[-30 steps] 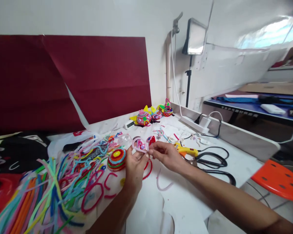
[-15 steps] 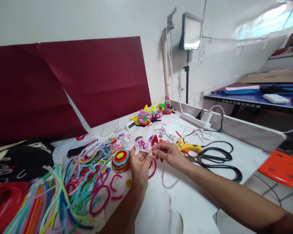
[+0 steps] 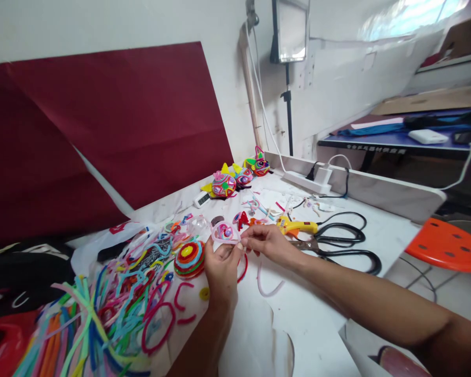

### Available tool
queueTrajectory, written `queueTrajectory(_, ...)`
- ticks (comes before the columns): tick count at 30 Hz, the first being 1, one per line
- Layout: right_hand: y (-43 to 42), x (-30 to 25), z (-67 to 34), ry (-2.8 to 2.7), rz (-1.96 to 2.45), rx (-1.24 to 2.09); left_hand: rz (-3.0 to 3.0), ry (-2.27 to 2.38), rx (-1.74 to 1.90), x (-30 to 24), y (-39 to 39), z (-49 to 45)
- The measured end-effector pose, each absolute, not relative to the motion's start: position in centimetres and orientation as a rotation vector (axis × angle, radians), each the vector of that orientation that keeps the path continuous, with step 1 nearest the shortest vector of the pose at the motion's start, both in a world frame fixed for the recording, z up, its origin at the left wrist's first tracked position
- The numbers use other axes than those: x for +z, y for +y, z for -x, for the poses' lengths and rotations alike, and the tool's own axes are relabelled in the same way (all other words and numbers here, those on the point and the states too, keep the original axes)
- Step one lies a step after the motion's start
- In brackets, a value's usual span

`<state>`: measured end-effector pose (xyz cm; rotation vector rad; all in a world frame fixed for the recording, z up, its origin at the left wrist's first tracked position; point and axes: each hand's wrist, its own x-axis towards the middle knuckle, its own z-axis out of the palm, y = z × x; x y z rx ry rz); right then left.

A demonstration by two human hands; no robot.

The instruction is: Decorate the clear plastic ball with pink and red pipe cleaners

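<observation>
Nearest, at the lower left, a loose heap of pipe cleaners (image 3: 90, 314) in many colours spreads over the white table (image 3: 306, 335). A few red pieces are bent into rings at the heap's right edge. Both forearms reach in from the bottom edge and meet over the middle of the table.

The left hand (image 3: 220, 267) is raised with its back to the camera and its fingers curled in. The thumb and fingertips pinch the lower left edge of a pale pink loop (image 3: 224, 232) of pipe cleaner. The right hand (image 3: 269, 243) comes in from the right, its thumb and forefinger closed tight on the right end of the loop and the other fingers folded loosely beneath. The loop is held just above the table between the two hands, with a small coloured piece inside it. How that piece is fixed to the loop cannot be told.

Just left of the left hand lies a striped coiled dome (image 3: 188, 258). A curved pink strand (image 3: 269, 288) lies on the table below the right wrist. Beyond the right hand lie a yellow glue gun (image 3: 296, 226) and black scissors (image 3: 337, 243), side by side.

Further back, three bright finished figures (image 3: 223, 184) sit in a row near the wall, with a white power strip (image 3: 306, 182) to their right. A dark red cloth (image 3: 102, 131) hangs on the wall behind, and an orange stool (image 3: 447, 245) stands off the table's right side.
</observation>
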<state>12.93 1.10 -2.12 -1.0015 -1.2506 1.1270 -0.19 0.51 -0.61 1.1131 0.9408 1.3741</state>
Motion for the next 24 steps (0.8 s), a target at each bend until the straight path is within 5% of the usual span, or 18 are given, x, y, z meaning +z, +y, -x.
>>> queueTrajectory(24,1.33,-2.78,-12.86,-1.311,0.949,1.024,-1.139,0.998,1.305,-0.28,0.53,0.44)
